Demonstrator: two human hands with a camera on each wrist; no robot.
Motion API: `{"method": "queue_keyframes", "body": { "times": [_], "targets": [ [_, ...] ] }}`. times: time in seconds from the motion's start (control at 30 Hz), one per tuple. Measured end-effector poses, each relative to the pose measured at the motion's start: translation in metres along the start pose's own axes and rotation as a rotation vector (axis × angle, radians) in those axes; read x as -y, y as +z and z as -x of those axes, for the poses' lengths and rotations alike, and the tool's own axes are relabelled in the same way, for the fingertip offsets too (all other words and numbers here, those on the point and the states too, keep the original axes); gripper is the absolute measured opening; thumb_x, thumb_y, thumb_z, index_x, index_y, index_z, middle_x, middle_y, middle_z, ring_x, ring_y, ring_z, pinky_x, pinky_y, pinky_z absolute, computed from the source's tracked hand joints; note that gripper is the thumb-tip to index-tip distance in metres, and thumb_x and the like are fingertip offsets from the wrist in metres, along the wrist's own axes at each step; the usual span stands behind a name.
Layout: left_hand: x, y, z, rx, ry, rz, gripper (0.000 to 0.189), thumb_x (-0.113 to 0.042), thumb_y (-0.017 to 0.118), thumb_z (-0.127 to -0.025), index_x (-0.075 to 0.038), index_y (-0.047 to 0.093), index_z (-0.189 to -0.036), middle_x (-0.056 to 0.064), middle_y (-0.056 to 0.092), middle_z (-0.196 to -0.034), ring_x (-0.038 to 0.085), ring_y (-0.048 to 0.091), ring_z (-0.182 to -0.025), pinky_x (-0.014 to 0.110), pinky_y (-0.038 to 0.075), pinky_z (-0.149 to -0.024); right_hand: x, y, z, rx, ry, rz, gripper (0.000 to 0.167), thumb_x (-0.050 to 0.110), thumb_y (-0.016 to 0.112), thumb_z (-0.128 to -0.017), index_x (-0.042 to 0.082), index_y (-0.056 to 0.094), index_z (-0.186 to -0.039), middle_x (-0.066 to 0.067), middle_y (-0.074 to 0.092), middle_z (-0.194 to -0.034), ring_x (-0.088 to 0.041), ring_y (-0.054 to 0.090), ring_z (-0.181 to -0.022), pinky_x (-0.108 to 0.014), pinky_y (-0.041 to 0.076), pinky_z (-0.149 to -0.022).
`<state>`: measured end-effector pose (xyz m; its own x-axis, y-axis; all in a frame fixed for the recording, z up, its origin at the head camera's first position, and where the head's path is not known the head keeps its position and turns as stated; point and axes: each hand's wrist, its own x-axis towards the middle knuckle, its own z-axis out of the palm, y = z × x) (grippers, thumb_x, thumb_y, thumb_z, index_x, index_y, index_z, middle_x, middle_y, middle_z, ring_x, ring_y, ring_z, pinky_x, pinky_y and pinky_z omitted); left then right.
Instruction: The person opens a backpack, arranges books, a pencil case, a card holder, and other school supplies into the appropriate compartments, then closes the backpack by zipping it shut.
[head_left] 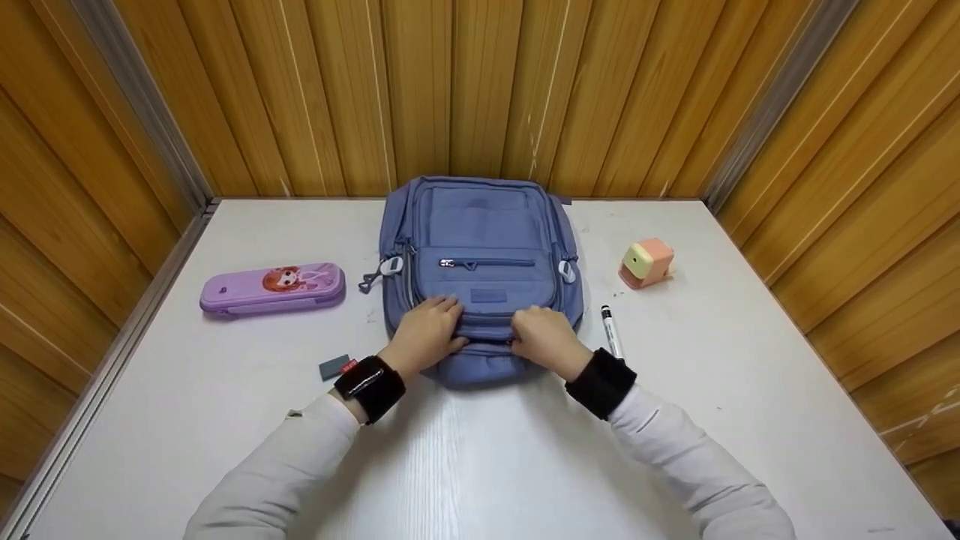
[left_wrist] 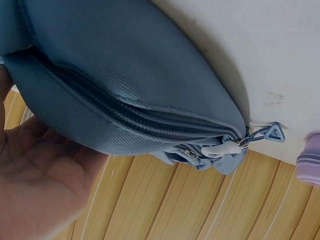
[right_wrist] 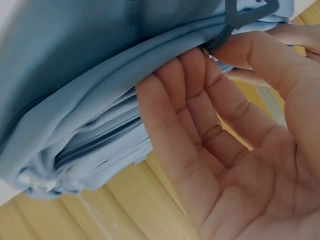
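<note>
Blue backpack point(head_left: 480, 217) lies front up mid-bench point(head_left: 450, 480), far end close to the wood-panel wall point(head_left: 480, 90), near end toward the person. Both hands are on its lower front, well apart from each other. Left hand point(head_left: 426, 335): holds a fold of the pocket, thumb on the near side, fingers on the far side. Right hand point(head_left: 551, 341): fingers curled, thumb and index pinching at the base of a looped zip pull point(right_wrist: 237, 21); exact contact is partly hidden. Black bands on both wrists. Left of the bag: purple pencil case point(head_left: 247, 291), and a small grey block point(head_left: 334, 367) near the left wristband point(head_left: 371, 388). Right: pink-and-yellow sharpener point(head_left: 646, 262), with a white marker point(head_left: 612, 331) nearer, its lower end by the right wristband point(head_left: 600, 382).
</note>
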<state>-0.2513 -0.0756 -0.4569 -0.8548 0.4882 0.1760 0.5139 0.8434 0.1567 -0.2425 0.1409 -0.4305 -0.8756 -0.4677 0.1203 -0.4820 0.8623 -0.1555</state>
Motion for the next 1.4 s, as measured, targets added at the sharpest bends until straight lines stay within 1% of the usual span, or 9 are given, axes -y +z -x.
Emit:
{"method": "queue_keyframes", "body": {
  "times": [0.1,0.23,0.33,0.57,0.63,0.83,1.07,1.23,1.4],
  "targets": [
    [-0.001,-0.001,0.000,-0.002,-0.001,-0.003,0.058,-0.030,0.076,-0.092,0.006,0.061,-0.134,0.023,0.061,-0.144,0.039,0.059,-0.135,0.047,0.043,-0.120,-0.012,-0.001,0.006,-0.027,0.024,0.013,0.038,0.005,0.074,-0.074,0.015,0.042,-0.055,-0.002,0.054,-0.058,-0.028,0.058,-0.056,-0.047,0.049,-0.050],
    [-0.001,0.000,0.000,-0.010,0.001,-0.004,0.057,-0.030,0.076,-0.092,0.006,0.062,-0.133,0.023,0.062,-0.143,0.039,0.060,-0.134,0.047,0.044,-0.119,-0.027,-0.002,0.011,-0.027,0.048,0.007,0.043,0.006,0.073,-0.073,0.020,0.036,-0.055,0.007,0.040,-0.057,-0.016,0.044,-0.055,-0.036,0.038,-0.047],
    [0.000,0.000,0.000,-0.021,0.007,0.006,0.055,-0.029,0.076,-0.091,0.007,0.063,-0.132,0.023,0.063,-0.141,0.039,0.060,-0.133,0.047,0.045,-0.118,-0.036,-0.002,0.013,-0.030,0.065,0.002,0.044,0.006,0.072,-0.071,0.021,0.035,-0.054,0.009,0.036,-0.056,-0.014,0.039,-0.055,-0.033,0.033,-0.047],
    [-0.001,-0.001,0.001,-0.041,0.001,-0.007,0.055,-0.029,0.077,-0.090,0.007,0.064,-0.131,0.022,0.065,-0.139,0.039,0.062,-0.131,0.046,0.046,-0.117,-0.059,-0.003,0.017,-0.055,0.118,0.004,0.039,0.005,0.070,-0.073,0.019,0.037,-0.056,0.007,0.038,-0.058,-0.015,0.040,-0.057,-0.034,0.035,-0.049],
    [-0.001,-0.001,0.001,-0.045,0.005,-0.001,0.055,-0.028,0.077,-0.090,0.007,0.063,-0.130,0.023,0.065,-0.139,0.039,0.062,-0.131,0.046,0.046,-0.117,-0.066,-0.003,0.017,-0.069,0.132,0.006,0.037,0.005,0.069,-0.075,0.018,0.039,-0.056,0.006,0.039,-0.058,-0.015,0.041,-0.057,-0.034,0.036,-0.049],
    [-0.001,0.000,0.001,-0.048,0.016,0.002,0.055,-0.028,0.078,-0.090,0.008,0.064,-0.130,0.024,0.064,-0.139,0.040,0.062,-0.131,0.047,0.046,-0.117,-0.082,-0.001,0.015,-0.120,0.150,0.016,0.025,0.006,0.070,-0.076,0.010,0.051,-0.059,-0.004,0.053,-0.061,-0.023,0.052,-0.058,-0.043,0.045,-0.051],
    [0.000,0.003,0.002,-0.077,0.029,-0.008,0.052,-0.025,0.079,-0.089,0.008,0.065,-0.127,0.023,0.066,-0.138,0.040,0.062,-0.130,0.047,0.048,-0.115,-0.096,0.005,0.002,-0.159,0.182,0.066,0.030,0.009,0.073,-0.081,0.007,0.052,-0.059,-0.016,0.064,-0.068,-0.035,0.063,-0.062,-0.054,0.053,-0.057],
    [0.000,0.004,0.002,-0.087,0.035,-0.021,0.051,-0.024,0.079,-0.088,0.007,0.066,-0.126,0.023,0.066,-0.136,0.040,0.063,-0.129,0.046,0.048,-0.115,-0.104,0.007,-0.007,-0.208,0.162,0.100,0.020,0.006,0.073,-0.082,0.000,0.061,-0.068,-0.022,0.068,-0.075,-0.043,0.067,-0.069,-0.057,0.054,-0.060],
    [0.000,0.005,0.002,-0.080,0.026,-0.045,0.051,-0.025,0.079,-0.088,0.006,0.066,-0.127,0.021,0.067,-0.137,0.038,0.063,-0.130,0.044,0.048,-0.115,-0.109,0.007,-0.018,-0.252,0.149,0.139,0.014,0.005,0.074,-0.084,-0.003,0.066,-0.076,-0.022,0.069,-0.079,-0.045,0.068,-0.073,-0.058,0.055,-0.061]
  ]
}}
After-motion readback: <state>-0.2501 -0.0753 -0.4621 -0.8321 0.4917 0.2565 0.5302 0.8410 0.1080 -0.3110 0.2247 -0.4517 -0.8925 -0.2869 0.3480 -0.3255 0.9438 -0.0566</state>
